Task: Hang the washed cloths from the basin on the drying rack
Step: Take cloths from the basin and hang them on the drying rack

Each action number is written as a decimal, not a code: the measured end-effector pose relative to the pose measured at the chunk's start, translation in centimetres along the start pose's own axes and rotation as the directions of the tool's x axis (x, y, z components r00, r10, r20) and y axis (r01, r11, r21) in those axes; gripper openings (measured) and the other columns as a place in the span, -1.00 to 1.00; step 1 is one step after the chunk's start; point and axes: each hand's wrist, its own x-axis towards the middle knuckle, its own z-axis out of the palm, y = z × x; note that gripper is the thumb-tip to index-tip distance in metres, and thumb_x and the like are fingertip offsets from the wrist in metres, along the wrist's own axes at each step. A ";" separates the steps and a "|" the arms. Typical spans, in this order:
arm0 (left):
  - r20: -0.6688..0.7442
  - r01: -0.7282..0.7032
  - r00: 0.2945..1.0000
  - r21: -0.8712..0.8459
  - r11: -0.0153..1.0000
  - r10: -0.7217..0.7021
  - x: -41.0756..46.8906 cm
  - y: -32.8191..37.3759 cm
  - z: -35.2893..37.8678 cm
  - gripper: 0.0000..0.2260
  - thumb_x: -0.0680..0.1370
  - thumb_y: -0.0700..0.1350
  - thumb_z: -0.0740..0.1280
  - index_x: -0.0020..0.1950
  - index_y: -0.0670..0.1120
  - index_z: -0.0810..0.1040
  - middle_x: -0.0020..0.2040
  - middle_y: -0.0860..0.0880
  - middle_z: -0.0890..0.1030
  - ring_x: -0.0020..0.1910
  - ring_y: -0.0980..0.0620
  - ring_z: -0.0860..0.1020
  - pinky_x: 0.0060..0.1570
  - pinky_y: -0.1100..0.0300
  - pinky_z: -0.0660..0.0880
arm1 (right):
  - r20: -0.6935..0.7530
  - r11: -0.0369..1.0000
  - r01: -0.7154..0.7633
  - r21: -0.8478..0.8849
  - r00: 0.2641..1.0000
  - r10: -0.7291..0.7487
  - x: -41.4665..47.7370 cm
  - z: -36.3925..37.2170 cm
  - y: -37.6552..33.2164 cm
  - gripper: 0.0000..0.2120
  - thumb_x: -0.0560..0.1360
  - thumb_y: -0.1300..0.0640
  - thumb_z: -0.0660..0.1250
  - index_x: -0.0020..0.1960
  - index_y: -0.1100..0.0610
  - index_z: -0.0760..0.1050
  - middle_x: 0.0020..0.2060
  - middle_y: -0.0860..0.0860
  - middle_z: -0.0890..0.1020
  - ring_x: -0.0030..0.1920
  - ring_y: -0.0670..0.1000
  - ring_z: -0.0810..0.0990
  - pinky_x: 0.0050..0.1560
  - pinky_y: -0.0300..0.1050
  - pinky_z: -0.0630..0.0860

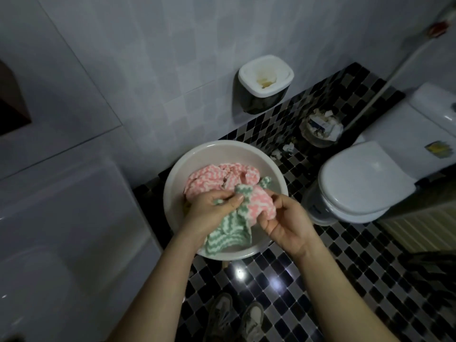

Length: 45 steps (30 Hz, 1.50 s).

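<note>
Yellow sticker (438, 149) on the toilet tank (429, 119) too blurred to read, white basin (172, 186) stood on the checkered floor (345, 257), left hand (209, 208) gripped a green-striped cloth (229, 233) over it, right hand (286, 225) pinched a pink-striped cloth (259, 206) touching the green one, more pink cloth (212, 178) lay inside the basin.

No legible text, brand or number was found. The yellow sticker (438, 149) on the toilet cistern (427, 119) and the blue print on the packaging (318, 123) in the waste bin (318, 143) are too blurred to read.
</note>
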 end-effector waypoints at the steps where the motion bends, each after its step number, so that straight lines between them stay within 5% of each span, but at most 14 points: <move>1: -0.044 -0.046 0.998 -0.004 0.999 0.045 -0.4 0.5 0.3 -0.92 0.44 -0.04 0.48 -0.13 -0.03 0.70 -0.18 0.01 0.72 -0.12 0.00 0.67 -0.09 0.15 0.59 | -0.004 1.000 0.004 0.006 1.000 -0.004 -0.5 0.3 -0.1 -0.51 0.20 0.38 0.29 0.14 0.36 0.49 0.06 0.32 0.58 -0.16 0.14 0.62 -0.42 -0.23 0.59; 5: -0.072 -0.097 0.993 -0.081 0.992 0.092 -2.0 3.3 0.7 -0.96 0.48 -0.07 0.44 -0.17 0.01 0.67 -0.14 -0.08 0.72 -0.11 -0.11 0.68 -0.05 -0.04 0.61 | -0.137 0.992 0.059 -0.113 0.988 -0.075 -3.5 1.5 -0.9 -0.71 0.36 0.40 0.02 -0.07 0.29 0.48 -0.15 0.23 0.64 -0.35 0.07 0.64 -0.51 -0.24 0.56; 9: 0.073 -0.119 0.990 -0.026 0.993 0.121 -3.3 6.2 1.0 -0.94 0.52 -0.08 0.39 -0.12 0.04 0.66 -0.13 -0.13 0.71 -0.11 -0.17 0.69 0.03 -0.19 0.58 | -0.224 0.918 0.099 -0.383 0.954 -0.197 -6.0 2.2 -1.9 -0.72 0.44 0.38 0.03 -0.09 0.20 0.50 -0.13 0.15 0.61 -0.22 0.06 0.60 -0.54 -0.24 0.51; 15: 0.305 -0.127 0.952 0.282 0.951 0.036 -5.7 8.8 3.1 -0.76 0.53 0.15 0.31 -0.02 0.04 0.68 -0.09 0.10 0.69 -0.02 0.11 0.60 0.16 0.07 0.42 | -0.093 0.905 0.314 -0.287 0.931 -0.353 -10.3 3.7 -3.1 -0.67 0.34 0.42 0.00 -0.17 0.21 0.50 -0.21 0.13 0.63 -0.29 0.03 0.57 -0.47 -0.26 0.53; 21: 0.259 -0.234 0.945 0.120 0.965 0.198 -6.3 9.5 5.5 -0.93 0.47 -0.07 0.46 -0.10 -0.04 0.68 -0.19 -0.05 0.72 -0.18 -0.03 0.69 -0.10 0.08 0.57 | -0.089 0.801 0.451 -0.393 0.849 -0.521 -13.3 3.7 -3.1 -0.65 0.33 0.46 0.00 -0.15 0.24 0.52 -0.24 0.17 0.61 -0.32 0.06 0.54 -0.39 -0.19 0.51; 24: 0.345 -0.299 0.907 0.123 0.946 0.242 -7.0 9.8 7.2 -0.87 0.53 -0.01 0.38 -0.10 -0.04 0.66 -0.16 -0.04 0.72 -0.10 -0.04 0.69 0.00 0.04 0.57 | -0.127 0.749 0.530 -0.397 0.777 -0.617 -15.4 2.7 -3.0 -0.65 0.36 0.49 0.01 -0.20 0.25 0.53 -0.29 0.18 0.59 -0.32 0.08 0.53 -0.25 -0.06 0.54; 28: 0.505 -0.306 0.837 0.115 0.945 0.210 -8.4 10.2 9.4 -0.62 0.36 0.07 0.47 -0.07 -0.23 0.59 -0.24 -0.07 0.68 -0.24 -0.02 0.65 -0.17 0.12 0.57 | -0.187 0.701 0.632 -0.329 0.684 -0.705 -17.4 1.3 -2.4 -0.70 0.39 0.52 0.02 -0.22 0.28 0.47 -0.27 0.23 0.58 -0.31 0.12 0.55 -0.36 -0.07 0.60; 31: 0.578 -0.385 0.793 0.232 0.893 0.192 -9.6 9.8 11.5 -0.74 0.32 -0.01 0.56 -0.16 -0.15 0.61 -0.30 -0.02 0.67 -0.31 0.05 0.61 -0.26 0.17 0.55 | -0.224 0.682 0.659 -0.319 0.646 -0.729 -18.9 0.0 -1.6 -0.72 0.37 0.52 0.04 -0.24 0.27 0.46 -0.14 0.32 0.58 -0.23 0.20 0.53 -0.22 0.06 0.56; 34: 0.585 -0.443 0.782 0.280 0.851 0.215 -11.3 9.5 13.7 -0.86 0.40 -0.12 0.53 -0.24 -0.11 0.60 -0.36 0.02 0.63 -0.37 0.09 0.58 -0.34 0.23 0.50 | -0.302 0.675 0.662 -0.326 0.604 -0.738 -21.4 -1.2 -0.8 -0.72 0.43 0.51 0.08 -0.24 0.25 0.47 -0.29 0.24 0.58 -0.37 0.08 0.54 -0.16 0.11 0.57; 37: 0.596 -0.498 0.776 0.378 0.781 0.206 -11.5 9.6 15.0 -0.87 0.41 -0.20 0.44 -0.15 -0.26 0.59 -0.33 -0.05 0.59 -0.34 0.01 0.54 -0.29 0.16 0.45 | -0.375 0.702 0.512 -0.494 0.603 -0.704 -23.0 -2.3 0.0 -0.79 0.44 0.47 0.10 -0.15 0.28 0.46 -0.21 0.27 0.57 -0.26 0.16 0.58 -0.14 0.17 0.63; 40: 0.675 -0.579 0.726 0.497 0.646 0.132 -13.0 9.1 17.1 -0.80 0.35 -0.13 0.43 -0.19 -0.27 0.58 -0.35 -0.08 0.58 -0.36 0.02 0.51 -0.29 0.14 0.43 | -0.339 0.466 0.107 -0.878 0.546 -0.766 -26.4 -4.5 0.5 -0.78 0.43 0.30 0.25 0.03 0.09 0.50 -0.06 0.14 0.65 -0.07 0.14 0.64 0.04 0.17 0.61; 42: 0.763 -0.607 0.645 0.479 0.635 0.041 -15.4 8.7 18.8 -0.81 0.39 -0.15 0.43 -0.18 -0.29 0.60 -0.33 -0.10 0.61 -0.36 0.04 0.53 -0.27 0.17 0.45 | -0.232 0.313 0.024 -0.950 0.615 -0.754 -29.5 -6.2 1.2 -0.55 0.42 0.20 0.35 0.28 -0.02 0.43 0.22 -0.01 0.57 0.18 -0.02 0.56 0.20 0.00 0.54; 43: 0.805 -0.611 0.594 0.454 0.648 -0.004 -16.7 8.4 19.7 -0.84 0.43 -0.18 0.42 -0.18 -0.30 0.60 -0.34 -0.09 0.61 -0.38 0.06 0.52 -0.29 0.21 0.45 | -0.173 0.336 0.121 -0.934 0.670 -0.722 -31.1 -6.9 1.5 -0.42 0.41 0.20 0.38 0.39 -0.02 0.36 0.32 -0.05 0.50 0.26 -0.07 0.51 0.23 -0.04 0.51; 45: 0.851 -0.616 0.523 0.417 0.668 -0.049 -18.1 8.3 20.5 -0.88 0.46 -0.22 0.40 -0.19 -0.29 0.62 -0.37 -0.08 0.60 -0.43 0.10 0.50 -0.34 0.25 0.43 | -0.054 0.556 0.398 -0.730 0.777 -0.627 -32.5 -7.4 1.9 -0.34 0.40 0.34 0.40 0.44 0.02 0.33 0.34 -0.04 0.51 0.27 -0.02 0.54 0.18 0.02 0.55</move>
